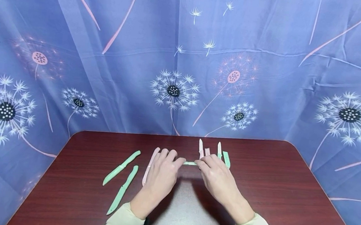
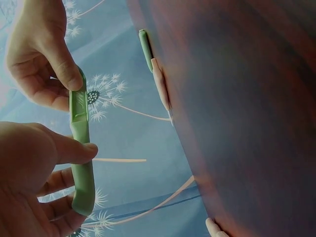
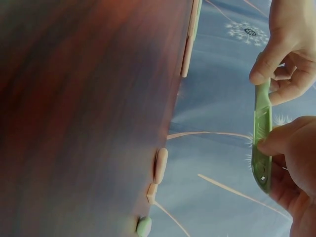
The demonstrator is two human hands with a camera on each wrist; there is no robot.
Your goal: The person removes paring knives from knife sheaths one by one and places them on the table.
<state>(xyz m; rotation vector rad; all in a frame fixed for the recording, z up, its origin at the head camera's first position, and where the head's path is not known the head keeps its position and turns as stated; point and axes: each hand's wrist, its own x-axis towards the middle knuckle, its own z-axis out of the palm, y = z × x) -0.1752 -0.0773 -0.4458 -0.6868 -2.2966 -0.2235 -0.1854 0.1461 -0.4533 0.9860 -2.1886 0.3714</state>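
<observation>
Between both hands, a green paring knife [image 1: 190, 163] lies crosswise above the table, its blade covered by a green sheath [image 3: 261, 148]. My left hand [image 1: 164, 174] grips the handle [image 2: 84, 185], thumb on one side and fingers curled behind. The sheath end is pinched between thumb and fingers of my right hand [image 1: 221, 179]. In the left wrist view, sheath and handle meet in one line. A pink sheathed knife [image 1: 147, 171] lies just left of my left hand, partly hidden by it.
Two green sheathed knives [image 1: 122, 167] lie at the left of the brown table [image 1: 277, 194]. Beyond my right hand are a bare-bladed pink knife [image 1: 201, 147], a pink sheath [image 1: 207, 151], a bare-bladed green knife [image 1: 219, 150] and another green sheath [image 1: 226, 159]. A blue dandelion curtain [image 1: 129, 96] hangs behind.
</observation>
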